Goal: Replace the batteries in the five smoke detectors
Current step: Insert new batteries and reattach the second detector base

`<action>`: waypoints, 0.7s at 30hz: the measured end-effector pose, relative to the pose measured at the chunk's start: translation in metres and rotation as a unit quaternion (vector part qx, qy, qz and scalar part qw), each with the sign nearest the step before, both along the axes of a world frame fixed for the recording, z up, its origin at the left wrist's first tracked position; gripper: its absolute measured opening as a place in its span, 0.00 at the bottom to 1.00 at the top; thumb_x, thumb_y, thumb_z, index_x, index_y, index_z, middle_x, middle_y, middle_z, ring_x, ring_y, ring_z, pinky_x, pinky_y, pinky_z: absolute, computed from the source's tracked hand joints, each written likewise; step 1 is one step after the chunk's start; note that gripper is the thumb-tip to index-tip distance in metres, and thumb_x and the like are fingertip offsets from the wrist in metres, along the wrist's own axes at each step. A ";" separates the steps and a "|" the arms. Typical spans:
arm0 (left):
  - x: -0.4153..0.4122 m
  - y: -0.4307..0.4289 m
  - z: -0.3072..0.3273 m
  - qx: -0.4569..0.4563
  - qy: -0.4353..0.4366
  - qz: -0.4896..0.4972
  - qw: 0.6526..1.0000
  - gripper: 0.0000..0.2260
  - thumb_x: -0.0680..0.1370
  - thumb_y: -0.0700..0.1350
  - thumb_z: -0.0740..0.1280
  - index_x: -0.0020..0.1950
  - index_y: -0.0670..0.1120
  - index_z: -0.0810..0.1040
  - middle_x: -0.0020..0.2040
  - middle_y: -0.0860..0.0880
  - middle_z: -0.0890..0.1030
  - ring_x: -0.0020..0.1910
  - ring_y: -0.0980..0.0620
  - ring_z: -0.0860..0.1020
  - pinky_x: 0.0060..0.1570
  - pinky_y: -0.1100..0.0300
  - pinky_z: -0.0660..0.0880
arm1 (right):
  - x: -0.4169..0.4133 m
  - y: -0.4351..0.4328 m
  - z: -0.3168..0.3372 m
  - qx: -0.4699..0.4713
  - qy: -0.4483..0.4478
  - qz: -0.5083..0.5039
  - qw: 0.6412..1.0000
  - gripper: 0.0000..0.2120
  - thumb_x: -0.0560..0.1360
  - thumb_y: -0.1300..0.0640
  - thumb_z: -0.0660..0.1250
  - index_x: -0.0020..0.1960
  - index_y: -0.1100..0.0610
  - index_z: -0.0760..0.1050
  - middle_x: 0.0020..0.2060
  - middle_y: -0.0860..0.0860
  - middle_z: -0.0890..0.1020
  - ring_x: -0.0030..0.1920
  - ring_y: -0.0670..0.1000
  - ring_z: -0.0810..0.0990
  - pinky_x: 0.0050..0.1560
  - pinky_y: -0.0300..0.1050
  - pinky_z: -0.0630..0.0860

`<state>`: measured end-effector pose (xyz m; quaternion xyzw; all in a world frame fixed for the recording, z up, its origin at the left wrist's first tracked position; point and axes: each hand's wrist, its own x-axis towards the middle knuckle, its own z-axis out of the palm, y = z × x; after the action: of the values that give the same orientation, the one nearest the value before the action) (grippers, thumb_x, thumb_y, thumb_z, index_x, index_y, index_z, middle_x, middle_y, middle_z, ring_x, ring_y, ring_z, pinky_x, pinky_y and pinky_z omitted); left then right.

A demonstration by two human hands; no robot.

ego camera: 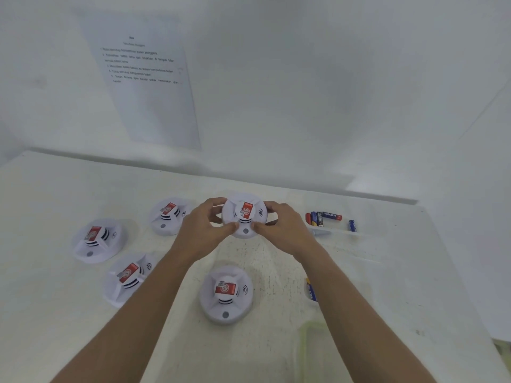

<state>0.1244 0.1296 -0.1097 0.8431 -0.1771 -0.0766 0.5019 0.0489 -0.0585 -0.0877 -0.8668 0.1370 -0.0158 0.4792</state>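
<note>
Both hands close round one smoke detector (244, 217). The left hand (204, 225) has its fingers curled over the far rim and its thumb pressed on the near edge. The right hand (282, 225) grips the opposite side the same way, so the two thumbs nearly meet. Whether the smoke detector rests on the table (387, 286) or is lifted off it cannot be told.

It is a round, smooth white plastic disc with a raised centre cap and a red label.

A second detector (171, 215) sits just left of the left hand, and a third detector (98, 240) and a fourth detector (128, 277) lie further left. A fifth detector (226, 293) lies between the forearms, nearer the person.

Right of the right hand, a shallow clear tray (331, 232) holds blue batteries (323, 218) with red ends. One lone battery (311, 288) shows beside the right forearm.
</note>
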 end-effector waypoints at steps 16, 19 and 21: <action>0.007 -0.021 -0.027 0.109 -0.008 -0.021 0.994 0.17 0.75 0.48 0.72 0.63 0.49 0.78 0.57 0.50 0.82 0.49 0.53 0.80 0.46 0.63 0.74 | 0.016 0.000 -0.012 -0.082 0.108 0.016 0.991 0.14 0.78 0.55 0.69 0.59 0.63 0.76 0.51 0.55 0.80 0.46 0.51 0.74 0.35 0.32 0.66; 0.008 -0.018 -0.027 0.118 0.001 -0.025 0.993 0.21 0.76 0.49 0.72 0.67 0.47 0.75 0.61 0.48 0.81 0.52 0.52 0.80 0.51 0.59 0.76 | 0.018 0.001 -0.013 -0.082 0.121 0.014 0.989 0.20 0.77 0.53 0.70 0.65 0.62 0.72 0.60 0.57 0.80 0.52 0.53 0.77 0.43 0.40 0.70; 0.008 -0.016 -0.025 0.125 0.010 -0.022 0.992 0.25 0.76 0.51 0.72 0.71 0.47 0.71 0.64 0.47 0.79 0.55 0.51 0.79 0.54 0.58 0.76 | 0.019 0.004 -0.013 -0.090 0.136 0.008 0.987 0.31 0.75 0.51 0.72 0.73 0.61 0.65 0.68 0.58 0.74 0.65 0.57 0.74 0.55 0.45 0.71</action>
<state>0.1319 0.1137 -0.1343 0.8945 -0.1792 -0.1177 0.3922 0.0681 -0.0540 -0.1006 -0.9016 0.1920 0.0933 0.3763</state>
